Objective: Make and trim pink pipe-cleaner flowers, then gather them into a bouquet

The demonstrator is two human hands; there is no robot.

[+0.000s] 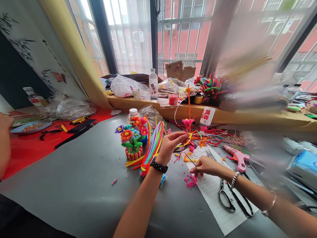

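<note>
My left hand [173, 143], with a black band at its wrist, pinches a small pink pipe-cleaner flower [188, 123] just above its fingertips. An upright orange pipe cleaner [189, 104] rises behind or out of the flower; I cannot tell which. Lower and to the right, my right hand [204, 166] is closed on a thin dark wire-like piece [191, 160] that slants up toward the left hand. Pink fuzz clippings [190, 181] lie below the right hand. Beside the left wrist is a bundle of coloured pipe cleaners [156, 138].
A pot of pipe-cleaner flowers [133, 152] stands left of the bundle. Black-handled scissors [226, 198] lie on a paper sheet [213, 195], near a pink glue gun [237, 157]. A water bottle [153, 86] stands on the sill. Another person's arm [3, 145] shows at far left.
</note>
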